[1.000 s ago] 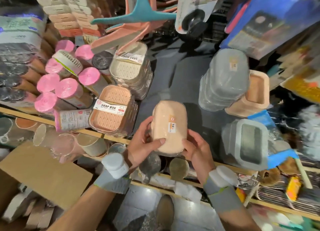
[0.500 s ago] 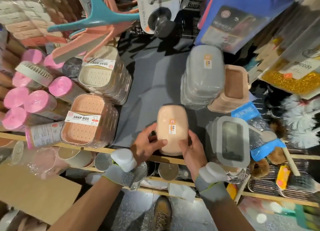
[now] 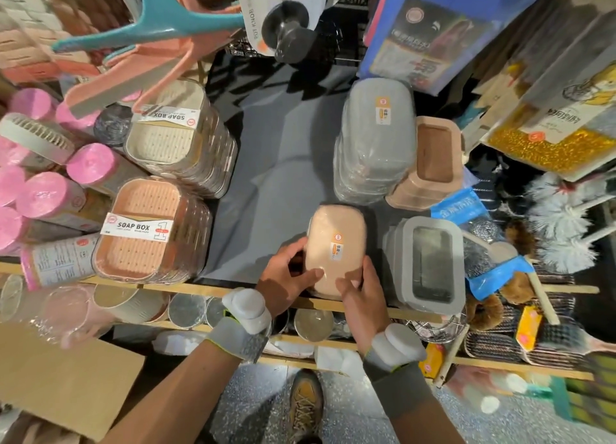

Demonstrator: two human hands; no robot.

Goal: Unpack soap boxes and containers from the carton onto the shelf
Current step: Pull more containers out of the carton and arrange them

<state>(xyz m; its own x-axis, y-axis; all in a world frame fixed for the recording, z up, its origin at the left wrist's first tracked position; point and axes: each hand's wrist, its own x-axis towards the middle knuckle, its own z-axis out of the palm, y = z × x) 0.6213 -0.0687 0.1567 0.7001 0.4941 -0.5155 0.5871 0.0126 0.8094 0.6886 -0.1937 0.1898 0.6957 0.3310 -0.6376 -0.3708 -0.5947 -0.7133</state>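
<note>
A peach soap container (image 3: pixel 335 243) with a small orange sticker rests at the front of the dark grey shelf (image 3: pixel 276 163). My left hand (image 3: pixel 286 273) grips its near left side and my right hand (image 3: pixel 358 283) holds its near right corner. Left of it stand two stacks labelled SOAP BOX, a peach stack (image 3: pixel 150 230) and a cream stack (image 3: pixel 180 137). To the right are a grey container stack (image 3: pixel 376 140), a tan container (image 3: pixel 433 157) and a grey lidded container (image 3: pixel 430 263). The carton's brown flap (image 3: pixel 63 377) lies at the lower left.
Pink capped cylinders (image 3: pixel 46 190) crowd the shelf's left end. Teal and pink hangers (image 3: pixel 160 27) and packaged goods (image 3: pixel 430 34) hang above the shelf. Cups and tins (image 3: pixel 190 310) fill the lower shelf behind the wooden rail (image 3: pixel 233 288). White brushes (image 3: pixel 560 220) sit at the right. My shoe (image 3: pixel 305 407) is on the floor.
Both hands carried the peach container rightward and lower, onto the shelf's front beside the grey lidded container. The view shifted right, showing less of the carton.
</note>
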